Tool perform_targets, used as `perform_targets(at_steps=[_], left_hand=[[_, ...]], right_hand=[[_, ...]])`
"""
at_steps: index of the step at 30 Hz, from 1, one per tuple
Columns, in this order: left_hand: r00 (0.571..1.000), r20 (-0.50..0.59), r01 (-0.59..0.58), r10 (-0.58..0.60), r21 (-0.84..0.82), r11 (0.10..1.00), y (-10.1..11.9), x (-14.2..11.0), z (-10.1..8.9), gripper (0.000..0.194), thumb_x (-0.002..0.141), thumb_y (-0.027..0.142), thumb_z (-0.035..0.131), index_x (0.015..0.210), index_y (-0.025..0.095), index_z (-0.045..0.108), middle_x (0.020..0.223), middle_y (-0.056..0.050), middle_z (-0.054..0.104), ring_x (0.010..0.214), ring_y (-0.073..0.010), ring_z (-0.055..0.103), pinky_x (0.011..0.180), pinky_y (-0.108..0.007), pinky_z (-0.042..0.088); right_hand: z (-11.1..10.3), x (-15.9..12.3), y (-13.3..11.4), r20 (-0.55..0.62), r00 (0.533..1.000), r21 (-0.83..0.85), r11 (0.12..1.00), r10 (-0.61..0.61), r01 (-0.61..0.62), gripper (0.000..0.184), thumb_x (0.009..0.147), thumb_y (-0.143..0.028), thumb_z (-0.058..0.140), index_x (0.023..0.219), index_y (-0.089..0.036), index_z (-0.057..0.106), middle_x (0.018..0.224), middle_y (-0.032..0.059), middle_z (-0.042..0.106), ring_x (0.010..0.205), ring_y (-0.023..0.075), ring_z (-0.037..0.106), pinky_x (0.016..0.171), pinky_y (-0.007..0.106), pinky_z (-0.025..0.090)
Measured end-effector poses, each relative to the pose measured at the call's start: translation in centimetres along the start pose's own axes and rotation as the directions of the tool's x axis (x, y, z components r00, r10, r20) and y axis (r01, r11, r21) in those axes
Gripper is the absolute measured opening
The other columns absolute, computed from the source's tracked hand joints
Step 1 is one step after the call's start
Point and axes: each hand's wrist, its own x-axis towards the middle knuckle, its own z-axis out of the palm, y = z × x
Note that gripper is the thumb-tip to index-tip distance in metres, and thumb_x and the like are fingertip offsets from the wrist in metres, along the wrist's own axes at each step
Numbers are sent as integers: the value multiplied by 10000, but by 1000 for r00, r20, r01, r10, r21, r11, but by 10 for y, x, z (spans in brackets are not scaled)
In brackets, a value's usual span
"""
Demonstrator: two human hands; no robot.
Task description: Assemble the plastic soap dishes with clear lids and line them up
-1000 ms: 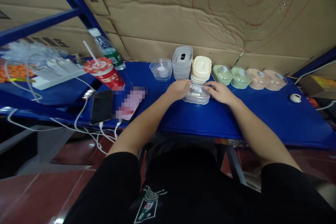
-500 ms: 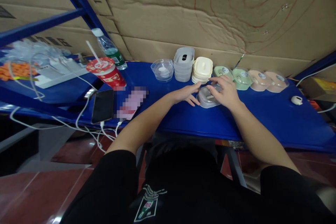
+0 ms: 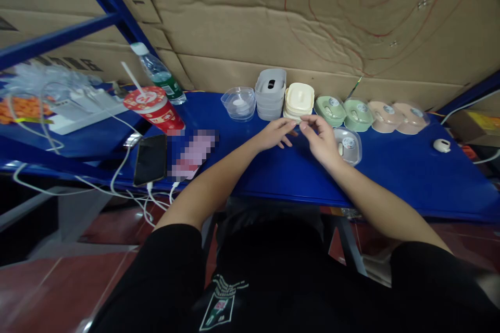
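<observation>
My left hand is held over the blue table with its fingers loosely spread, close to the front of a stack of cream plastic pieces. My right hand faces it, fingers bent and apart, its fingertips near the foot of the same stack. Whether the fingertips touch the cream pieces cannot be made out. Just right of my right hand sits a small lidded box with a clear top and a round label, partly covered by the hand. Left of the cream stack stand grey plastic containers and clear lids.
Two green lidded boxes and two pink ones line the back edge. A white rounded object lies far right. On the left are a red cup, a water bottle, a phone and cables.
The lidded box that was between my hands now lies to the right, released. My right hand has moved left and both hands are now at the cream stack.
</observation>
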Motion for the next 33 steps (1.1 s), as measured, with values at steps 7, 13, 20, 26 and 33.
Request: perform_targets(at_steps=[7,13,20,26,33], left_hand=[[930,-207,-169,305,496,852,-4,-4,-13,560,1029,417,660,1531,177,593,1174,-92,827,944,-211,771,914,-356,592],[939,-171,-165,297,536,828,-10,2,-13,645,1026,366,643,1622,167,496,1194,-91,823,953,-215,757,903,-351,569],[939,-164,-157,304,580,800,-11,7,-7,709,1022,397,646,1675,209,446,1298,-97,792,1018,-239,754,956,-373,569],[926,-183,-146,331,635,758,-6,25,-5,668,1057,329,591,1691,202,425,1315,-115,792,1226,-307,724,1061,-428,547],[914,-233,-113,332,640,760,-5,27,-3,371,1086,245,544,1443,196,629,1235,-114,820,1209,-298,748,1036,-425,545]], right_hand=[[-19,38,64,-407,901,35,989,148,-147,365,1052,-560,500,1127,-258,691,1116,112,717,1093,291,693,1012,508,572],[-52,60,89,-643,764,-95,984,52,-148,345,1062,-454,398,992,-241,661,986,117,678,1013,305,704,959,526,580],[-88,73,105,-656,747,-320,937,-111,-142,349,1059,-468,409,931,-231,631,903,102,660,921,294,703,836,496,590],[-116,76,112,-676,731,-363,907,-98,-213,318,1014,-500,513,799,-266,540,785,57,616,824,281,671,795,492,559],[-150,73,113,-649,761,-237,952,-6,-194,385,1012,-474,653,725,-349,429,677,30,495,815,266,513,821,470,440]])
